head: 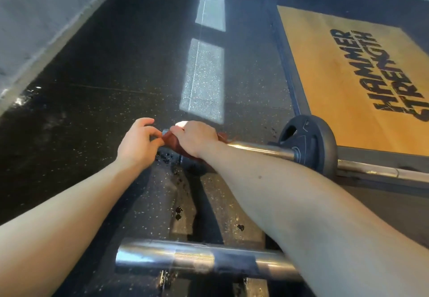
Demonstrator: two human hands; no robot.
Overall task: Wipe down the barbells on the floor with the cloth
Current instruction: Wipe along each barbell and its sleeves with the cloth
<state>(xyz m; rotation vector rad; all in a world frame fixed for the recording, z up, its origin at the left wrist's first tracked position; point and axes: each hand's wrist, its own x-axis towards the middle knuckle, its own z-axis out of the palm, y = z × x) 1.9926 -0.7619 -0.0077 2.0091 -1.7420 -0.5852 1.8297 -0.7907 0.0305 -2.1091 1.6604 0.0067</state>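
Note:
Two chrome barbells lie on the black rubber floor. The far barbell (260, 149) carries a small black plate (307, 144) on its sleeve. A reddish-brown cloth (176, 144) is wrapped over that sleeve's left end. My right hand (197, 137) presses down on the cloth and grips it around the sleeve. My left hand (137, 143) pinches the cloth's left edge at the sleeve tip. The near barbell (197, 258) lies across the bottom of the view, its right part hidden by my right forearm.
A wooden lifting platform (343, 76) with black lettering lies at the right, framed in dark metal. A grey wall (34, 29) runs along the left. Dark wet spots mark the floor between the barbells. Sunlit patches (204, 76) fall on the floor ahead.

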